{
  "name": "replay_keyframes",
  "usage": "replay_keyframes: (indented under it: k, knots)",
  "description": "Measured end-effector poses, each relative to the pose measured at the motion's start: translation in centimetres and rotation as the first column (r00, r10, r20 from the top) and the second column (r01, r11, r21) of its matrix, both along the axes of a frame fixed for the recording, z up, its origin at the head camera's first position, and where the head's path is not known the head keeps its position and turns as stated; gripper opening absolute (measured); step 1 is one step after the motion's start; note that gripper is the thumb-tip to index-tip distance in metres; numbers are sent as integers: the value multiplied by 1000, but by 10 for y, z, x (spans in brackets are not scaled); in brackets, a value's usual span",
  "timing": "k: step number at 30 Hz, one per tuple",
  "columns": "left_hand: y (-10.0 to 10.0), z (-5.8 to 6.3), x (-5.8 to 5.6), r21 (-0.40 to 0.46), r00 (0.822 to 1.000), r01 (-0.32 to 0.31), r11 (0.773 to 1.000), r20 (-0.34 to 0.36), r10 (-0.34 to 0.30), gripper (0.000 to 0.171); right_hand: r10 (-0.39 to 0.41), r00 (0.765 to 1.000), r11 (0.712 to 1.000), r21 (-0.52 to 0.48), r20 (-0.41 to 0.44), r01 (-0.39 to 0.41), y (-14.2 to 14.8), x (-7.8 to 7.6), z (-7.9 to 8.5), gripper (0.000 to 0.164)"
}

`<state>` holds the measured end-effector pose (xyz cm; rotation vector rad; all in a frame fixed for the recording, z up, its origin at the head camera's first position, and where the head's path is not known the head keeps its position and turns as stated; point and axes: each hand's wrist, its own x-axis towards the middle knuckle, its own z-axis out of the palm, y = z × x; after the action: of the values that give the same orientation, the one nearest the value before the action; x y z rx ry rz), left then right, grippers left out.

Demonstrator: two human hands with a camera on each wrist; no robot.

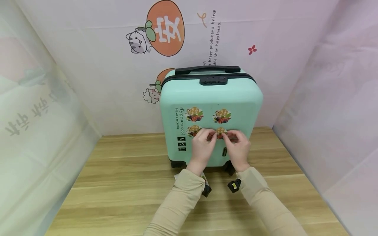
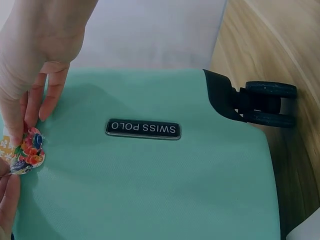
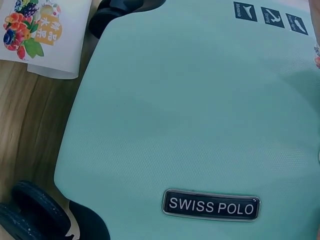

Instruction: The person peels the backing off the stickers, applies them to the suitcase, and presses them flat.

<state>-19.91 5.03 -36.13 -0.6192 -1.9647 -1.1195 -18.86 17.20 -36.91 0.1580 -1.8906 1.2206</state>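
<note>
Pinching a fruit sticker [image 1: 220, 133] by opposite edges, with left hand [image 1: 203, 144] and right hand [image 1: 238, 146], at the front of a mint suitcase [image 1: 212, 98] (directly below another sticker [image 1: 222, 116]); probably best kept level, then smoothed from the middle outward.

Suitcase [image 1: 206, 96]: "Type are cool" and "Have a nice trip", running sideways.
Badge [image 2: 143, 129]: "SWISS POLO" low on the suitcase, upside down in the left wrist view.
Black squares [image 1: 181, 144]: three white signs, captions too small to read.
Stickers [image 1: 222, 116]: Chinese characters, too small to tell.
Backdrop [image 1: 88, 95]: "happy producers bring" and "than happiness.", sideways, upper centre of the frame.
Printed orange [image 1: 178, 39]: large white character, apparently 安, upper centre.
</note>
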Motion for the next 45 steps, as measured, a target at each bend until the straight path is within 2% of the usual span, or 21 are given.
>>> replay_keyframes:
  k: [6, 11, 15, 20, 26, 32, 37, 45]
  knots:
    - [2, 2, -1, -3, 1000, -13, 1000, 12, 13, 3, -73, 991, 995, 65, -113, 81, 0, -5, -5, 12]
    - [2, 4, -1, -1, 997, -28, 1000, 75, 28, 14, -112, 976, 987, 97, -189, 132, -2, -6, -5, 9]
    - [1, 6, -1, -46, 992, -106, 993, 57, 109, 20, -120, 974, 981, 128, -194, 147, -3, -5, -3, 10]
    - [1, 11, 1, -159, 968, -250, 955, -18, 250, 20, -141, 973, 968, 180, -185, 174, -1, -5, -3, 13]
    - [1, 18, 1, -220, 952, -306, 926, -51, 302, 20, -162, 972, 965, 177, -172, 192, 1, -5, -1, 19]
    - [1, 17, 4, -262, 921, -389, 883, -100, 376, 20, -157, 975, 968, 172, -160, 184, 4, -2, -6, 32]
    - [3, 19, 6, -289, 908, -418, 861, -108, 404, 22, -164, 974, 968, 167, -154, 189, 9, -2, -10, 30]
    - [3, 29, 10, -310, 912, -406, 859, -80, 402, 24, -166, 977, 963, 192, -133, 190, 13, -2, -9, 24]
